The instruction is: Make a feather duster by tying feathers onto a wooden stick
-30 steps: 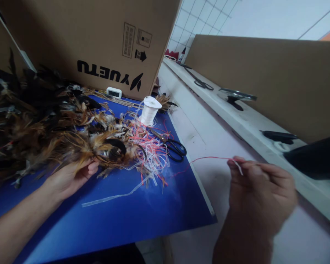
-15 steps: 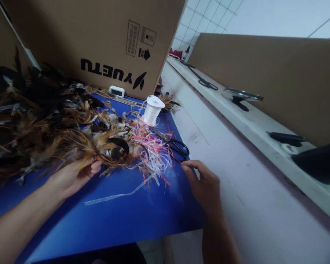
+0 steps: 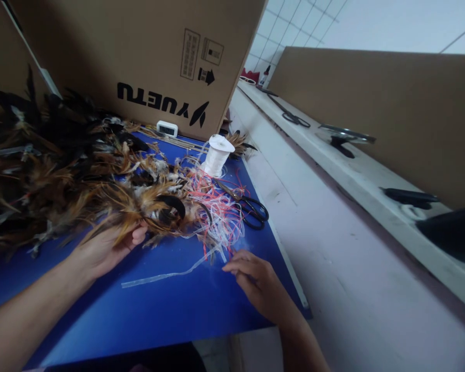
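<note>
My left hand [image 3: 110, 248] is closed on a bunch of feathers [image 3: 127, 212], brown and golden with a dark curled one, just above the blue tabletop. The feathers cover part of its fingers. My right hand [image 3: 256, 281] hovers at the lower right of a tangle of red and white ribbon strips [image 3: 219, 217]. Its fingers are loosely bent and slightly apart, with nothing visible between them. A clear ribbon strip [image 3: 155, 279] trails from the tangle toward the left. Black-handled scissors [image 3: 253, 212] lie beside the tangle, beyond my right hand.
A large heap of feathers [image 3: 42, 170] spreads over the left of the blue table [image 3: 170, 320]. Behind the tangle stands a white ribbon spool [image 3: 217, 155]. A small white digital display [image 3: 167, 129] and thin sticks rest before a cardboard box [image 3: 158, 46]. Along the right runs a ledge [image 3: 356, 170] with tools.
My right hand has moved left and a little down, from beside the scissors' handles to the ribbon tangle's near edge. My left hand keeps its hold on the feathers.
</note>
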`<state>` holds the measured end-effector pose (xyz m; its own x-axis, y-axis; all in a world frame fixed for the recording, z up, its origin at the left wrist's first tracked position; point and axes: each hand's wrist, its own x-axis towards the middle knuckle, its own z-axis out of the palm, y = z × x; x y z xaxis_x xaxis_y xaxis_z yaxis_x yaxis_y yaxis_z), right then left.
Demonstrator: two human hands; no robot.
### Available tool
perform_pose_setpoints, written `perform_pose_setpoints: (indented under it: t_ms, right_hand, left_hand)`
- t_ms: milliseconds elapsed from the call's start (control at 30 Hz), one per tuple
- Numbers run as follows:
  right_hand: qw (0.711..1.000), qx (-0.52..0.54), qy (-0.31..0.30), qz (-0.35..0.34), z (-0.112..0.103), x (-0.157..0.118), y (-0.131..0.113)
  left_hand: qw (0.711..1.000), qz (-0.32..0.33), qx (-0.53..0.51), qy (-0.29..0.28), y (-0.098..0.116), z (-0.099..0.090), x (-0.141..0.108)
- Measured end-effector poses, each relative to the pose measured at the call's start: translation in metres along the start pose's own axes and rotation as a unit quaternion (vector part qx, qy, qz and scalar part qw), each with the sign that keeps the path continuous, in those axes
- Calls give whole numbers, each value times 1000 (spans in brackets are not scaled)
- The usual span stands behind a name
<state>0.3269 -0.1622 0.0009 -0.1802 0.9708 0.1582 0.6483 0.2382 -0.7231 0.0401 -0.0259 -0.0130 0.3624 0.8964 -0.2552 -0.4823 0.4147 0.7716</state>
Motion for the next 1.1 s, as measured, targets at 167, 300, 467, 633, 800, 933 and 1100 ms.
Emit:
perform_pose_setpoints:
  t_ms: [167,300,467,633,800,933,1100]
  right_hand:
    - [997,81,3,7,2,5,-11]
    - [995,92,46,3,5,9,-15]
    - [991,52,119,-8,9,10,-18]
    - [985,-24,162,-50,7,10,-24]
    - [983,10,151,-108,13,15,-40]
    - [989,120,76,-37,35,27,-53]
    - [976,216,15,29,64,54,-54]
  left_hand:
    - [1000,3,-8,8,0,0,-1]
    - [1000,1,-12,11,0,1,-1]
    - [1000,5,-14,0,-2,0,-1]
    - [999,11,-1,-33,-4,-4,-1]
    - [997,15,33,-66,-7,-4,-1]
    - [997,-3,52,-52,-7,-1,-2]
    - [998,-16,44,-38,-7,-1,-2]
